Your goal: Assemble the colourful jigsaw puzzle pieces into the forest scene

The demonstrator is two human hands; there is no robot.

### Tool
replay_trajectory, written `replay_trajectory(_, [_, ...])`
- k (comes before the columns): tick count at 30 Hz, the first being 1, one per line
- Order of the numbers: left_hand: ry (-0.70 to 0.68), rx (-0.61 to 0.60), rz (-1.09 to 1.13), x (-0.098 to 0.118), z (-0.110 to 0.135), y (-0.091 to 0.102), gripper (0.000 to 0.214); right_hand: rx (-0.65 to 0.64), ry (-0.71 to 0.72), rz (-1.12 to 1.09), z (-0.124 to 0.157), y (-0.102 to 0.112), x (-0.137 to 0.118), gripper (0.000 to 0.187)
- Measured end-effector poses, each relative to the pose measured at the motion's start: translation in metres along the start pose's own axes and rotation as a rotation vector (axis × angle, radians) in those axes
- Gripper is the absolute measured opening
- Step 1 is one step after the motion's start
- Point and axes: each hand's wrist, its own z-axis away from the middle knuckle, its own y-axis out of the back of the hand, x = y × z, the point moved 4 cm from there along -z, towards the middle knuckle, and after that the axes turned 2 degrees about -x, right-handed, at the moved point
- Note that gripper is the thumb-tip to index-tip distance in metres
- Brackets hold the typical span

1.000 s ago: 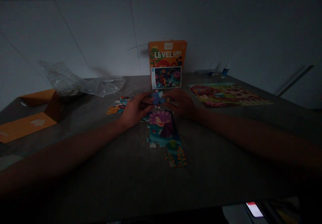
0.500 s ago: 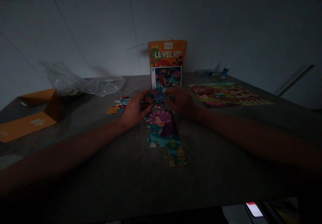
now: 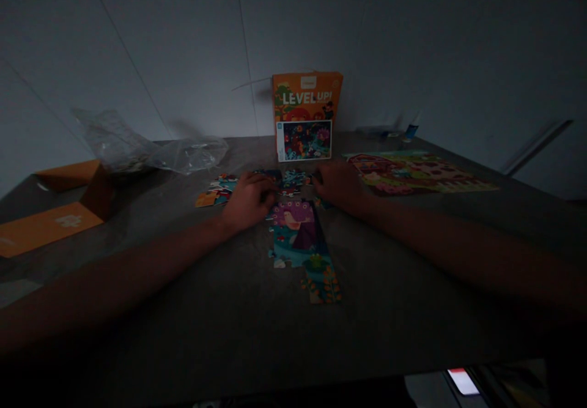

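A partly joined jigsaw puzzle (image 3: 298, 237), with a bird on purple and a teal pond, lies in front of me. Beyond it are several loose puzzle pieces (image 3: 293, 181). My left hand (image 3: 250, 200) rests low beside them, fingers curled inward; anything under its fingertips is hidden. On the other side, my right hand (image 3: 339, 186) is bent with its fingertips together at a small puzzle piece, mostly covered by the fingers. More loose pieces (image 3: 213, 195) lie in a heap left of my left hand. The light is dim.
An orange puzzle box (image 3: 307, 99) stands at the back with a picture card (image 3: 304, 140) against it. To the right lies a finished farm puzzle (image 3: 417, 172). At left are an open orange carton (image 3: 68, 212) and clear plastic bags (image 3: 192, 154). A small tube (image 3: 411, 131) stands back right.
My hands have moved slightly apart and down from a blurred blue piece between them. Loose pieces behind the joined part now show more clearly.
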Motion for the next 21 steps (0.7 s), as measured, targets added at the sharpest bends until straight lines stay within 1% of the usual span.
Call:
replay_trajectory(2, [-0.030, -0.052, -0.027, 0.001, 0.000, -0.004, 0.030, 0.002, 0.131, -0.065, -0.001, -0.003, -0.006, 0.027])
replay_trajectory(4, [-0.047, -0.081, -0.042, 0.000, 0.000, -0.007, 0.031, -0.035, 0.217, -0.144, -0.001, -0.008, -0.009, 0.037])
replay_trajectory(6, [-0.055, -0.091, -0.043, -0.001, 0.000, -0.008, 0.031, -0.090, 0.250, -0.214, -0.001, -0.012, -0.010, 0.043])
replay_trajectory(10, [-0.094, -0.118, -0.007, 0.000, 0.000, -0.009, 0.030, -0.127, 0.320, -0.265, 0.000, -0.015, -0.010, 0.041])
replay_trajectory(14, [-0.112, -0.108, 0.010, 0.003, -0.001, -0.008, 0.030, -0.118, 0.335, -0.314, 0.000, -0.016, -0.008, 0.043])
replay_trajectory(21, [-0.131, -0.112, 0.031, 0.003, -0.001, -0.008, 0.031, -0.100, 0.296, -0.398, -0.002, -0.020, -0.003, 0.053])
